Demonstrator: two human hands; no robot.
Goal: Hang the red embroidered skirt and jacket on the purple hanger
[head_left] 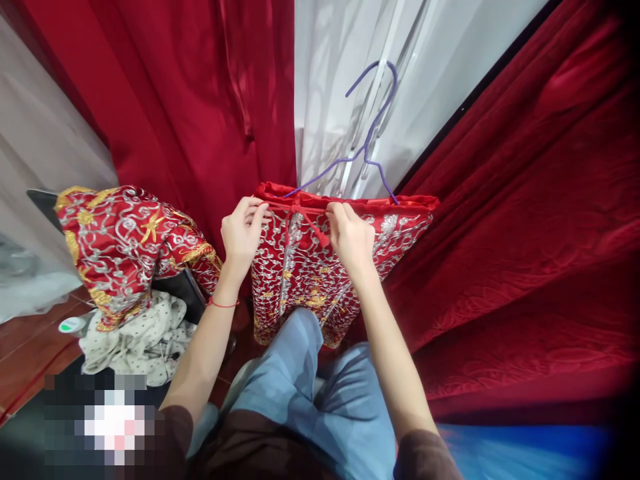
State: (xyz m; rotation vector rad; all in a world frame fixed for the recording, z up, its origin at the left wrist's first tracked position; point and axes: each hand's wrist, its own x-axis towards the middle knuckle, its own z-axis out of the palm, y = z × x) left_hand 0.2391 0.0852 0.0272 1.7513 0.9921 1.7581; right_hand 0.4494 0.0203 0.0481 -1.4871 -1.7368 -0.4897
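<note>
At the left edge of the frame I see a pale curtain [47, 100], and below it, on the tiled floor [30, 363], a small round white-and-green item [71, 325]. Just right of that, a red jacket-like garment [120, 247] with silver and gold embroidery drapes over a dark chair back [187, 293], with a crumpled polka-dot cloth [140, 340] beneath it; a patch at lower left is pixelated, so I cannot read it. A red curtain [180, 100] fills the upper left. Near the centre, my left hand [244, 230], a red string bracelet [223, 305] on its wrist, pinches the red drawstring [313, 212] between thumb and fingers at the upper left edge of an embroidered red drawstring garment [310, 280]. That garment hangs upright mid-frame, above and partly behind the knees of the blue jeans [345, 427]. The drawstring is knotted between the hands, its tasselled ends dangling. A purple hanger [369, 143] rises from behind the waistband, its hook against the white curtain [325, 80] at upper centre. Right of the knot, my right hand [351, 237] grips the drawstring with bent fingers. A dark red curtain [525, 233] covers the right side, above a blue surface [525, 450] at lower right.
</note>
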